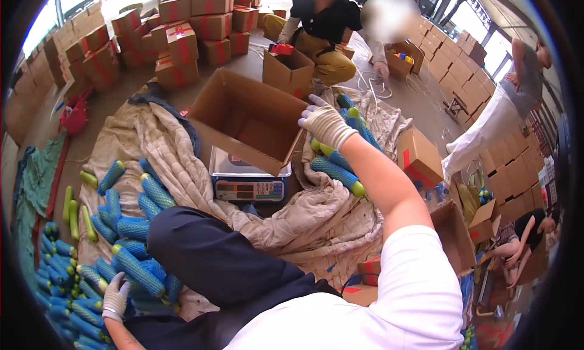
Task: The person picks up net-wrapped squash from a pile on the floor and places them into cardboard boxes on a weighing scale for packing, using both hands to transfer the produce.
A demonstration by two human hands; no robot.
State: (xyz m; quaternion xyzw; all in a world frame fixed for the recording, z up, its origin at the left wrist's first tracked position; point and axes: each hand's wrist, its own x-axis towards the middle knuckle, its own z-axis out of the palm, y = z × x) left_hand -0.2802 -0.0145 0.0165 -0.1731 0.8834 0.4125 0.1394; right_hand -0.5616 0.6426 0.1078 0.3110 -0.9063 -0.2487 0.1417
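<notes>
My right hand (326,121), in a pale knit glove, grips the right rim of an open cardboard box (243,122). The box looks empty and sits tilted on a digital scale (249,189). At the lower left, my gloved left hand (115,298) lies against a heap of zucchini in blue net sleeves (137,271), its fingers apart. Several bare zucchini (73,219) lie on the cloth beyond the heap. More sleeved zucchini (337,173) lie to the right of the scale.
A rumpled quilt (328,219) surrounds the scale. Across from me a person (325,27) crouches behind another open box (288,73). Taped boxes (179,52) are stacked behind. A closed box (420,157) stands at right, near a standing person (502,100); another person (517,246) sits lower right.
</notes>
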